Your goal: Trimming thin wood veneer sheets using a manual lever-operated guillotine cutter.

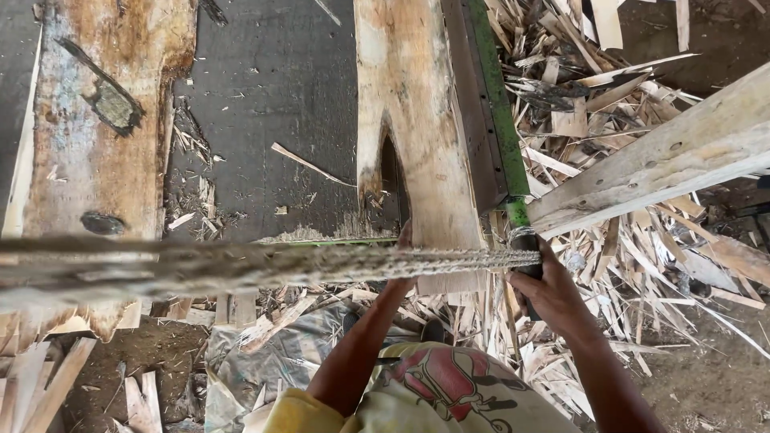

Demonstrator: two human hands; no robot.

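Observation:
My right hand [545,289] is closed around a dark handle at the near end of a long bar with a green edge [496,104]. A thick twisted rope [241,269] is tied there and runs left across the view, blurred and close to the camera. My left hand [403,240] reaches up to the near end of a pale wooden plank [413,120] with a dark split. The rope hides most of this hand, so its grip is unclear. The plank lies beside the green-edged bar.
A dark board [273,96] and a weathered slab [96,136] lie to the left. A pale beam [666,156] crosses at the right. Wood offcuts and splinters [593,104] cover the ground, and crumpled sheeting [265,353] lies below.

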